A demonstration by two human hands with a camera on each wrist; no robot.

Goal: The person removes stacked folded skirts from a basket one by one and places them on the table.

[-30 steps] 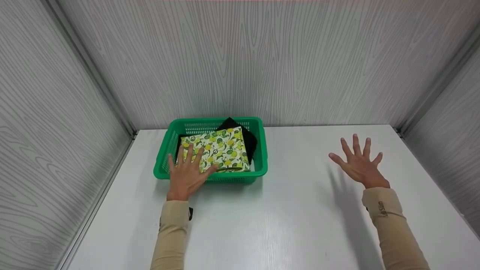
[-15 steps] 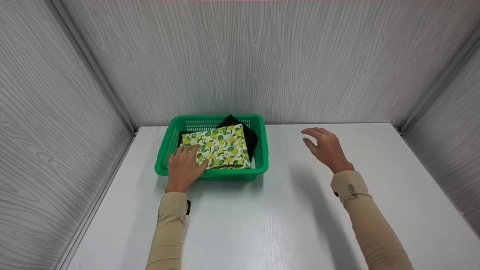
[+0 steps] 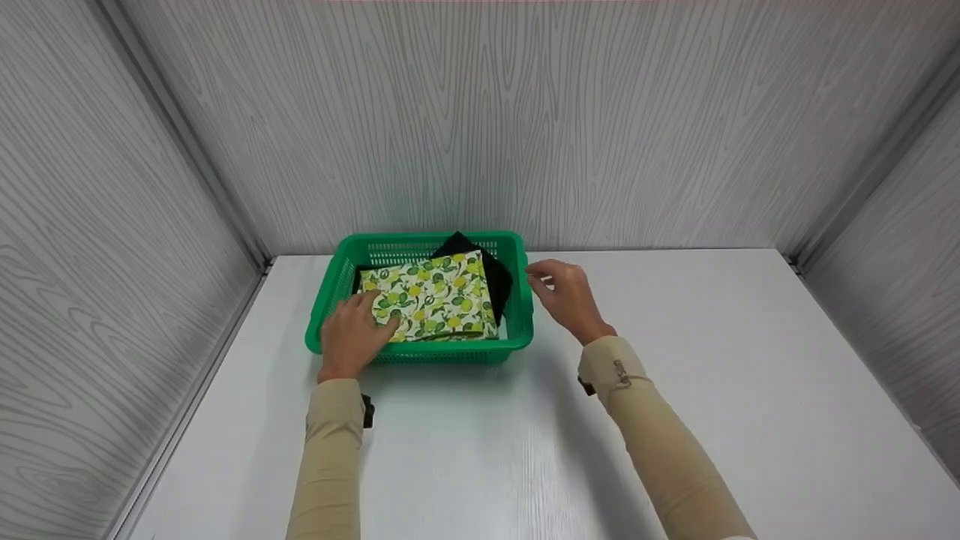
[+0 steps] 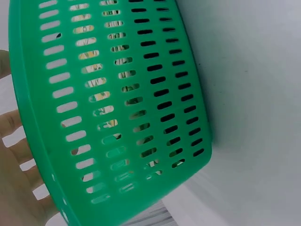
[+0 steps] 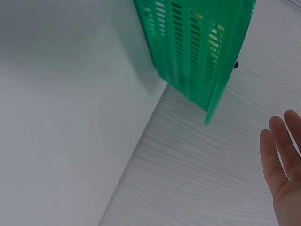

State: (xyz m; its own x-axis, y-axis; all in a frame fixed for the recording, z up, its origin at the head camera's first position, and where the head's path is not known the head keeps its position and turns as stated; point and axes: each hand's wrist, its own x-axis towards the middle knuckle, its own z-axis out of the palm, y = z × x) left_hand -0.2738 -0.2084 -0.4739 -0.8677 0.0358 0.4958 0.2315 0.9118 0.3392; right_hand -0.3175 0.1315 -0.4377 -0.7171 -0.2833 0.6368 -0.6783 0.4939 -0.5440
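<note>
A green plastic basket (image 3: 450, 347) with slotted walls stands on the white table. Folded in it lies a cloth with a lemon print (image 3: 442, 300), and black fabric (image 3: 501, 283) pokes out behind and to the right of it. My left hand (image 3: 349, 337) reaches over the basket's front left rim, its bent fingers above the printed cloth. In the left wrist view, that hand (image 4: 16, 179) shows spread fingers beyond the slotted wall. Just outside the right rim is my right hand (image 3: 568, 300), thumb and fingers slightly parted with nothing between them.
The white tabletop (image 3: 712, 360) stretches right of the basket and in front of it. Wood-grain panels enclose the table: a back wall (image 3: 562, 135) close behind the basket, plus a left wall (image 3: 97, 262) and a right wall (image 3: 900, 262).
My right hand has swept left from the right side of the table to the basket, its spread fingers drawing together. My left hand's fingers have bent, and it has shifted slightly left.
</note>
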